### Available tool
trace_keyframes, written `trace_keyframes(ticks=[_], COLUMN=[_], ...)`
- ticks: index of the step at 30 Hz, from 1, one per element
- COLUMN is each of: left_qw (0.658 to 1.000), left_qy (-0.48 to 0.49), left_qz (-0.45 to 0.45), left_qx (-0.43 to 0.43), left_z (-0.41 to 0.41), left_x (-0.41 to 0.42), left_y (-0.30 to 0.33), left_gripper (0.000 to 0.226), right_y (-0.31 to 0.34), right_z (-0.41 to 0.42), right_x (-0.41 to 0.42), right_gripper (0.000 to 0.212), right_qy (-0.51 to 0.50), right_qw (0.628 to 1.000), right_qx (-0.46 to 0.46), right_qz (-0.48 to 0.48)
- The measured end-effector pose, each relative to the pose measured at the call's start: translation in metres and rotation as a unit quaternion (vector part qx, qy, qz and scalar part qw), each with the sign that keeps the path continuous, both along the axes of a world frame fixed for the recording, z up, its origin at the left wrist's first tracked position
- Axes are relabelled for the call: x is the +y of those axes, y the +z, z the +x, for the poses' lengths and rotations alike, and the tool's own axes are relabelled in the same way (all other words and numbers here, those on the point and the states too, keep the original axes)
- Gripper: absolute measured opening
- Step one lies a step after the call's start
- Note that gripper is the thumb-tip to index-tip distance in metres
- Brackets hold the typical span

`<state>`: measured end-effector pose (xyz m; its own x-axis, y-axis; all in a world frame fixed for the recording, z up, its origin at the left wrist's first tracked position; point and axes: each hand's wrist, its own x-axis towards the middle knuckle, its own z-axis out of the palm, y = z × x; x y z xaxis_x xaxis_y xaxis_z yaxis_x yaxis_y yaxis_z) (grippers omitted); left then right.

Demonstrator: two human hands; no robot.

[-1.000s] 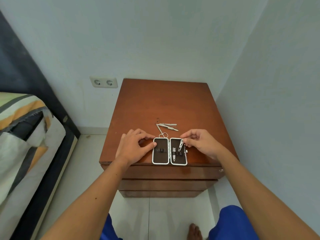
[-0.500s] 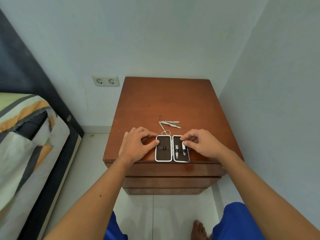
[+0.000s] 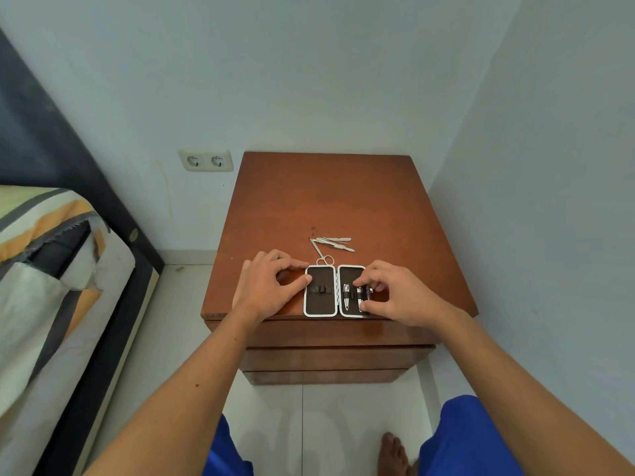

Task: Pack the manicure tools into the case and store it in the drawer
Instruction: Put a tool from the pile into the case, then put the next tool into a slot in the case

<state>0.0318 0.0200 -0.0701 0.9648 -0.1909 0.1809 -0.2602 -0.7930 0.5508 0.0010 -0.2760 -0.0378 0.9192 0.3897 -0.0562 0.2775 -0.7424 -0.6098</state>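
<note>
A small brown manicure case (image 3: 320,305) with a white rim lies open flat at the front edge of the wooden nightstand (image 3: 326,201). Its left half holds only empty elastic loops. The right half holds a small clipper (image 3: 346,295) and a second clipper (image 3: 363,293) under the strap. My left hand (image 3: 268,286) rests on the wood, thumb against the case's left rim. My right hand (image 3: 398,293) pinches the second clipper between fingertips and thumb. Small scissors (image 3: 320,253) and thin metal tools (image 3: 338,242) lie loose just behind the case.
Closed drawer fronts (image 3: 330,355) sit below the nightstand top. A bed (image 3: 51,286) with a striped cover stands at the left, a double wall socket (image 3: 206,160) behind it. A wall runs close along the right. My knees and a bare foot (image 3: 391,451) show on the tiled floor.
My right hand has brought the clipper down into the case's right half and now presses it under the strap. The left hand stays on the case's left rim. The camera has shifted slightly.
</note>
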Motion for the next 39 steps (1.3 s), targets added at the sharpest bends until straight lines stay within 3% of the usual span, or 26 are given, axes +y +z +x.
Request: trace_keyframes(ticks=[4,9,15,20,25,31,39], left_qw=[1.0,1.0,1.0,1.0,1.0,1.0,1.0], left_qy=[-0.001,-0.001,0.001,0.0,-0.003,-0.002,-0.001], left_qz=[0.002,-0.001,-0.006,-0.013,-0.019,-0.02,-0.013], left_qx=[-0.002,-0.007,-0.013,-0.018,-0.014,-0.014,-0.01], left_z=[-0.001,0.0,0.001,0.003,0.003,0.002,0.002], left_x=[0.0,0.0,0.0,0.001,0.001,0.001,0.0], left_y=[-0.001,-0.002,-0.005,-0.005,-0.005,-0.005,-0.003], left_gripper=[0.031,0.031,0.029,0.028,0.027,0.027,0.026], right_y=[-0.003,0.002,0.0,-0.006,-0.008,-0.005,0.005], right_z=[-0.003,0.017,0.061,0.08,0.084,0.082,0.077], right_x=[-0.001,0.018,0.057,0.066,0.067,0.068,0.06], right_gripper=[0.036,0.014,0.007,0.025,0.013,0.013,0.009], right_qy=[-0.024,-0.091,-0.143,-0.129,-0.108,-0.066,-0.067], right_qw=[0.999,0.992,0.987,0.991,0.994,0.996,0.998], right_qx=[0.002,-0.043,-0.04,-0.016,-0.016,-0.026,0.002], right_qz=[0.034,0.071,0.062,0.013,-0.005,-0.055,0.007])
